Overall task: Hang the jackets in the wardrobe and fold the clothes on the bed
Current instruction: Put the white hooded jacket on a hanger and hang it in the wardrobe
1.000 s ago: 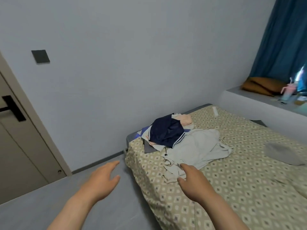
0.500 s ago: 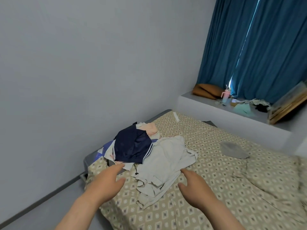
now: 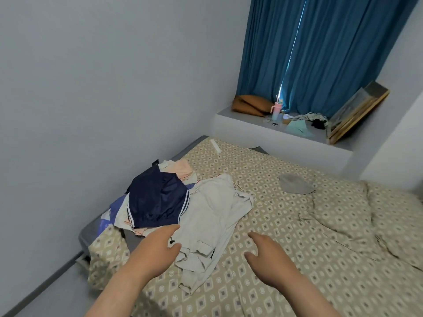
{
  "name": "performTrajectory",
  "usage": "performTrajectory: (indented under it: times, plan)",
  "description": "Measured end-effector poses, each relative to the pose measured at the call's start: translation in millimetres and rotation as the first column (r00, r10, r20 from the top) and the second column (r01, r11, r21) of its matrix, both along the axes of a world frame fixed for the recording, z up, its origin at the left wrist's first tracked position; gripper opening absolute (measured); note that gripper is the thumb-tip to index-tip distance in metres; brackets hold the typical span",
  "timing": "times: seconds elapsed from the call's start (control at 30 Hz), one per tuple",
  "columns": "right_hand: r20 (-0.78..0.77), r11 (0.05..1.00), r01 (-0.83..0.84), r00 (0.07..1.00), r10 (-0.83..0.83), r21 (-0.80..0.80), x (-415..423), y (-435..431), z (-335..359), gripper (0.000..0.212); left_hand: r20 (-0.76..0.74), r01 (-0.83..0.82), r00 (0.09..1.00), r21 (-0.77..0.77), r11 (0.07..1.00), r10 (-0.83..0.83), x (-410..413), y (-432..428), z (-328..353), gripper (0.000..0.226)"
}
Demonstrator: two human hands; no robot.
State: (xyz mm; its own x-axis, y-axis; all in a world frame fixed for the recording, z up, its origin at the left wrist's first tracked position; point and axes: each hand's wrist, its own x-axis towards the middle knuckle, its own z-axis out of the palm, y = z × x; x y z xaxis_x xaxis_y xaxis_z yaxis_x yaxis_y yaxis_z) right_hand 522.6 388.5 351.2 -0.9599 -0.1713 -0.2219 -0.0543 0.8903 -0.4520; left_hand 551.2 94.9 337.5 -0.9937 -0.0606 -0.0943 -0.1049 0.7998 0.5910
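A heap of clothes lies at the bed's left corner: navy shorts with white stripes on top, a pale grey garment spread to their right, a peach piece behind. My left hand hovers open over the near edge of the grey garment, fingers straight. To the right of the heap my right hand is open above the patterned bedsheet, holding nothing. A small grey cloth lies apart, further back on the bed.
A grey wall runs along the bed's left side. Behind the bed, a ledge under blue curtains holds a brown cushion, a pink bottle, loose items and a leaning picture frame. Floor lies at the lower left.
The view has swung right, from the door to the curtains, and closer to the bed. Both hands have come forward, the left now over the grey garment.
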Motion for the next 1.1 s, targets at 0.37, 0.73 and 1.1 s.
performTrajectory:
  times: [0.37,0.73,1.1]
  plan:
    - [0.124,0.992,0.098,0.988,-0.088,-0.076,-85,-4,-46,0.060,0.090,0.080,0.993,-0.050,0.996,-0.075,-104,-5,-19,0.055]
    - [0.200,0.982,0.184,0.965,-0.170,-0.049,-187,7,-87,0.055,0.180,0.159,0.973,-0.053,0.986,-0.147,-231,-1,-52,0.054]
    - [0.305,0.924,0.375,0.873,-0.380,0.077,-237,-17,-133,0.059,0.309,0.390,0.873,0.019,0.921,-0.376,-353,-16,-131,0.054]
